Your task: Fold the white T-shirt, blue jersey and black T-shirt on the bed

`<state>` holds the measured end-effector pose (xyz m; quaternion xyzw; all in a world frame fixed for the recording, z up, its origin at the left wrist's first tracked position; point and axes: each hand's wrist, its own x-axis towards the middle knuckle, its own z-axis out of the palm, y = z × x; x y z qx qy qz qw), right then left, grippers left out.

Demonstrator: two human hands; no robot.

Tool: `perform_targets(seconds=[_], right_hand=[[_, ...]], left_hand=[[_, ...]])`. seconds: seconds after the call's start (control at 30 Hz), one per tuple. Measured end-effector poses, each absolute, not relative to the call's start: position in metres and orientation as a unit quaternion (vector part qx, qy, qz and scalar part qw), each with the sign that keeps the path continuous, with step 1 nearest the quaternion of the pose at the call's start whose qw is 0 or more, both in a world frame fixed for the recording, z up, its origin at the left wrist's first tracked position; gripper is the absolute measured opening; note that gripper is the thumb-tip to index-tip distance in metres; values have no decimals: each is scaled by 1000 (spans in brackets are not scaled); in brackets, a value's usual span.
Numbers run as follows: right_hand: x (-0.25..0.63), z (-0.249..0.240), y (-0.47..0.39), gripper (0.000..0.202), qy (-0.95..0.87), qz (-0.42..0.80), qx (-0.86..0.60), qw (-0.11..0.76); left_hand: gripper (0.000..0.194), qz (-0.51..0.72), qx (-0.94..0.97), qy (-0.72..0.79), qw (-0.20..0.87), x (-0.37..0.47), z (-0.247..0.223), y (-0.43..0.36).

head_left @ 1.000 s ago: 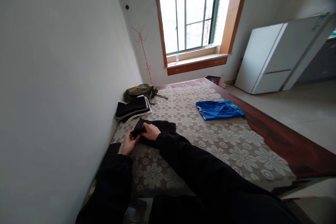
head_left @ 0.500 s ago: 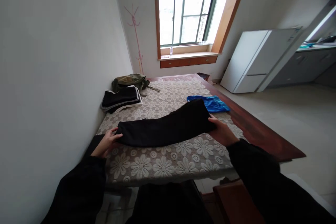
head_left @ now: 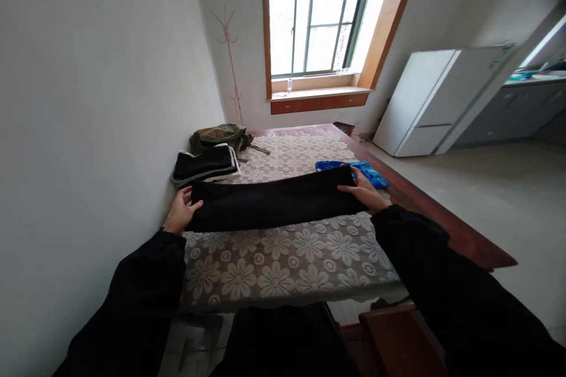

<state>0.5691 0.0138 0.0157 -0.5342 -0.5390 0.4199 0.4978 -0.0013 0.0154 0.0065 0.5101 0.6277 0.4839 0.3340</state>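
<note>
A long folded black garment [head_left: 269, 201], its exact kind unclear, stretches between my two hands above the table. My left hand [head_left: 181, 210] grips its left end, thumb in front. At the other end my right hand [head_left: 363, 189] is closed on the cloth, thumb across the front and fingers partly behind it. Just beyond my right hand lies a blue shiny cloth [head_left: 374, 175], partly covered by the garment. A patterned lace tablecloth [head_left: 274, 271] with white flowers spreads beneath.
At the back left, a folded black cloth with pale edging [head_left: 206, 164] lies by an olive backpack [head_left: 219, 136], close to the wall [head_left: 110, 100]. The table's bare reddish wood edge [head_left: 455, 227] runs along the right. A wooden stool [head_left: 398, 336] stands near my right side.
Both hands have risen and moved slightly farther from me with the black garment. It is now straighter and more level, and my right thumb has come across its front.
</note>
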Motion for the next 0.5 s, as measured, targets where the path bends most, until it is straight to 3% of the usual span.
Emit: perform_targets(seconds=[0.23,0.4,0.5], right_hand=[[567,-7,44,87,-710,215,-599,302],[554,-19,49,44,-775,49,-610,157],[547,-16,55,33,-773,3,-622,126]], left_hand=[[60,328,615,673,248,5,-5,52],[41,307,638,679,191,14,3,73],[25,313,647,675,166,20,11,75]])
